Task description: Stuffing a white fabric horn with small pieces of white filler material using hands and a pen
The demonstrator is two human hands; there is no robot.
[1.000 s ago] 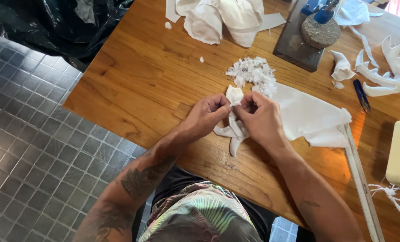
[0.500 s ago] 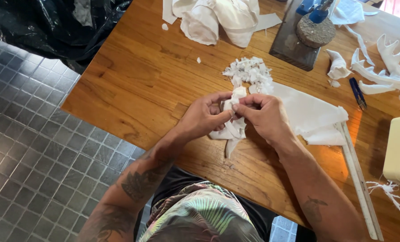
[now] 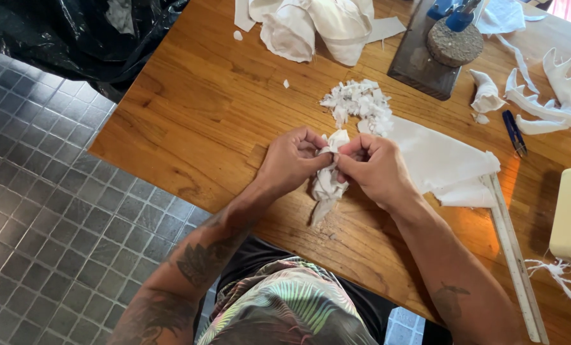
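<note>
White fabric strip (image 3: 329, 179) pinched between left hand (image 3: 292, 160) and right hand (image 3: 375, 167), at table (image 3: 189, 115) centre. Scrap pile (image 3: 357, 102) heaped at 1 o'clock; finished pieces (image 3: 554, 96) at 2 o'clock. Flat cloth (image 3: 439, 156) uncut, judged remaining.

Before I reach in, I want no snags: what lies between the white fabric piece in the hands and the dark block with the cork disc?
In the head view, a pile of white scraps.
</note>
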